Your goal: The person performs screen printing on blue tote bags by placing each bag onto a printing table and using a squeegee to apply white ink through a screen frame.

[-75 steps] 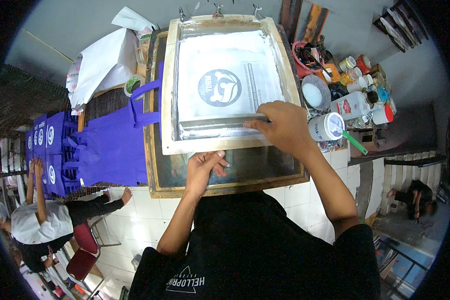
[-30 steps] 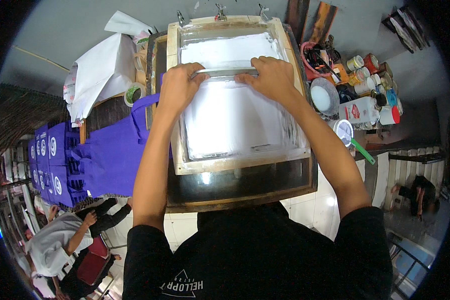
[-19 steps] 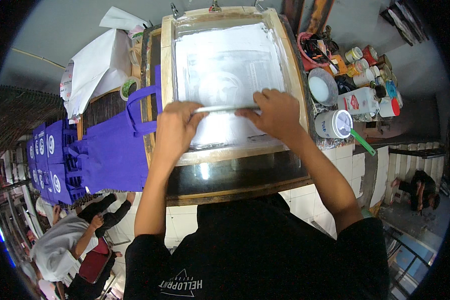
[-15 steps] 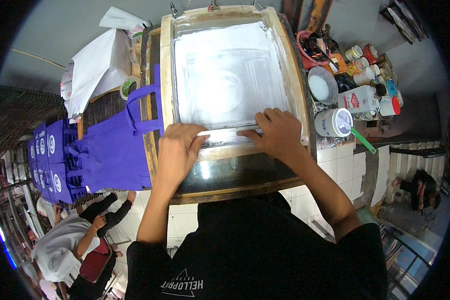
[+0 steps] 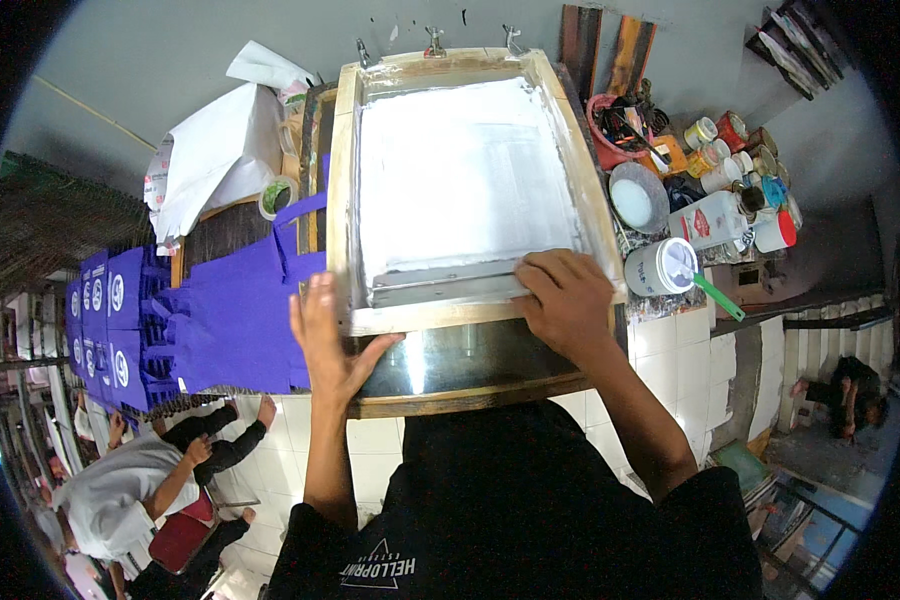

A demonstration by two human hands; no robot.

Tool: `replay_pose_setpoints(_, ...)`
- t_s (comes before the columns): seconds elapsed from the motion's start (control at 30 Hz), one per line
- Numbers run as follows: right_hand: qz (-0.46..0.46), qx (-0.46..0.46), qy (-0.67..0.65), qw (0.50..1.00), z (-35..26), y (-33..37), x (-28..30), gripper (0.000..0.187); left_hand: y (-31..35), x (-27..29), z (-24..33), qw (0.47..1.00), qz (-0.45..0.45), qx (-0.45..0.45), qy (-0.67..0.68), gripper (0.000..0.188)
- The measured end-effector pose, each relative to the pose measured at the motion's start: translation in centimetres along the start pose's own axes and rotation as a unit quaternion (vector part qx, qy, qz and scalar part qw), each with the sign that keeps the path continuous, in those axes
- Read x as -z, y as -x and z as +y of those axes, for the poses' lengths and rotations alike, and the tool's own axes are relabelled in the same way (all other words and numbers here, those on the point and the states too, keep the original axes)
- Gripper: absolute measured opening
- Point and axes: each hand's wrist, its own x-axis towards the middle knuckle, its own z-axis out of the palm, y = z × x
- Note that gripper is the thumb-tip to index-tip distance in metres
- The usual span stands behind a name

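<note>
A wooden screen-printing frame (image 5: 440,317) lies over the dark glossy table (image 5: 440,365) in front of me. White ink coats its mesh (image 5: 460,170). Across the frame's near end rests a squeegee (image 5: 440,284). My right hand (image 5: 567,300) curls its fingers over the squeegee's right end; the fingertips are partly hidden. My left hand (image 5: 332,340) is off the squeegee, beside the frame's near left corner, with thumb and fingers spread and nothing in it. A purple tote bag (image 5: 235,325) lies to the left, its right part reaching under the frame.
Metal hinge clamps (image 5: 434,42) stand at the frame's far end. On the right are a white ink tub (image 5: 660,268) with a green-handled tool (image 5: 718,296), a bowl (image 5: 638,198) and several jars. Printed purple bags (image 5: 105,310) hang far left. A person (image 5: 135,490) sits lower left.
My left hand has let go of the squeegee and moved left with its fingers spread. My right hand stays at the squeegee's right end. The pale circular design on the mesh no longer shows.
</note>
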Motion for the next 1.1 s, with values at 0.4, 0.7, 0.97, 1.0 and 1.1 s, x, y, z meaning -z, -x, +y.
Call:
replay_pose_setpoints(0.4, 0.199, 0.069, 0.076, 0.975, 1.0, -15.4, 9.7, 0.024, -6.2, -3.9, 0.0, 0.993, 0.060, 0.031, -0.097, 0.041)
replay_pose_setpoints(0.7, 0.073, -0.100, 0.031, 0.992, 0.9, -21.9, 13.5, 0.034, -3.4, -0.8, -0.2, 0.995, -0.016, 0.083, -0.053, 0.056)
replay_pose_setpoints(0.97, 0.103, -0.089, 0.067, 0.988, 1.1, -27.5, 15.9, 0.039, -7.9, -3.0, -7.0, 0.895, -0.173, 0.399, -0.100, 0.096)
replay_pose_setpoints(1.0, 0.110, -0.076, 0.070, 0.989, 1.4, -28.2, 15.9, 0.039, -7.7, -2.2, -8.4, 0.877, -0.201, 0.432, -0.060, 0.092)
replay_pose_setpoints(1.1, 0.131, -0.079, 0.020, 0.988, 1.9, -30.1, 15.7, 0.038, -3.7, -0.3, -15.7, 0.849, -0.155, 0.456, 0.220, 0.031)
